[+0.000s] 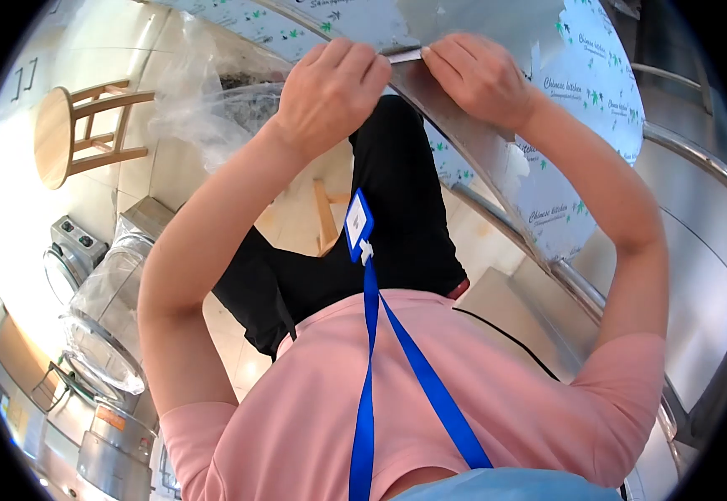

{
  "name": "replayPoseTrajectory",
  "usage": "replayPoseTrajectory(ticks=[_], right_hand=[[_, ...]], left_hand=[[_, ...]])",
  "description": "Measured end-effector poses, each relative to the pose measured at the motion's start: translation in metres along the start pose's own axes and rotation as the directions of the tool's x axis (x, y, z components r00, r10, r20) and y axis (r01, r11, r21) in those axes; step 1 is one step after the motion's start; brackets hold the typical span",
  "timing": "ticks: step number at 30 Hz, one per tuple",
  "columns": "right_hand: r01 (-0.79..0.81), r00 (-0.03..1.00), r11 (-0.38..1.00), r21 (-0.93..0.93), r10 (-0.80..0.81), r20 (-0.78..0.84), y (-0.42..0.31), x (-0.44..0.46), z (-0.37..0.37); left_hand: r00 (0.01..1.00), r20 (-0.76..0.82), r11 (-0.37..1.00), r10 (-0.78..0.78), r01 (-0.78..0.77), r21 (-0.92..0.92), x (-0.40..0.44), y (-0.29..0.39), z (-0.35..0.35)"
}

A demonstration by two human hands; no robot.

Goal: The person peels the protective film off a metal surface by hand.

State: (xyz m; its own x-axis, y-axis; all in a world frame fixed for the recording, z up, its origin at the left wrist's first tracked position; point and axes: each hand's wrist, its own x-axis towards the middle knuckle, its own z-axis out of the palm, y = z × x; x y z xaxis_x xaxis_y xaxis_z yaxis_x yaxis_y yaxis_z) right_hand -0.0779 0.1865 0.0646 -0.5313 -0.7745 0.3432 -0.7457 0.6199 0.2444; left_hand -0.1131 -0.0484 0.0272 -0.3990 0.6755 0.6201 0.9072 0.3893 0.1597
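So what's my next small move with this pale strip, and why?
I'd probably ease your right hand gently away, with your left hand steady: the pale strip runs between both hands' fingertips, and printed film covers much of the surface nearby.

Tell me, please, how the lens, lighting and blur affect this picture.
Head view: the border falls to black and the metal rail bows, likely wide-lens distortion; same head view: strong light nearly bleaches the floor left of the wooden stool; same head view: the right hand looks slightly soft, perhaps from motion, while the left hand looks crisper.
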Motion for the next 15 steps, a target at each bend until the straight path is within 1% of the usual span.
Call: replayPoseTrajectory(ticks=[1,3,4,6,9,12,15], right_hand=[[0.003,1.000,1.000,0.004,-0.003,-0.028,0.003,-0.001,-0.004],[-0.001,0.997,1.000,0.019,0.002,-0.080,0.006,-0.010,-0.015],[-0.100,0.994,0.993,-0.060,0.097,-0.048,0.015,-0.019,-0.017],[-0.284,0.957,0.936,-0.210,0.291,0.002,0.038,-0.038,-0.012],[-0.374,0.924,0.878,-0.298,0.381,-0.039,0.062,-0.039,0.005],[-0.438,0.890,0.875,-0.209,0.454,0.034,0.067,-0.037,0.016],[-0.489,0.868,0.850,-0.197,0.495,-0.019,0.057,-0.027,0.016]], left_hand=[[0.998,-0.034,0.997,-0.045,0.042,-0.070,0.004,-0.003,-0.003],[0.981,-0.065,0.961,-0.183,0.165,-0.220,0.002,0.000,-0.015],[0.965,-0.072,0.928,-0.253,0.221,-0.298,0.004,0.001,-0.021],[0.959,-0.048,0.923,-0.280,0.254,-0.289,0.007,-0.002,-0.013],[0.950,-0.011,0.923,-0.311,0.300,-0.240,0.015,-0.001,0.001],[0.942,0.039,0.923,-0.334,0.335,-0.190,0.020,-0.002,0.006],[0.943,0.078,0.931,-0.323,0.331,-0.151,0.023,-0.003,0.009]])
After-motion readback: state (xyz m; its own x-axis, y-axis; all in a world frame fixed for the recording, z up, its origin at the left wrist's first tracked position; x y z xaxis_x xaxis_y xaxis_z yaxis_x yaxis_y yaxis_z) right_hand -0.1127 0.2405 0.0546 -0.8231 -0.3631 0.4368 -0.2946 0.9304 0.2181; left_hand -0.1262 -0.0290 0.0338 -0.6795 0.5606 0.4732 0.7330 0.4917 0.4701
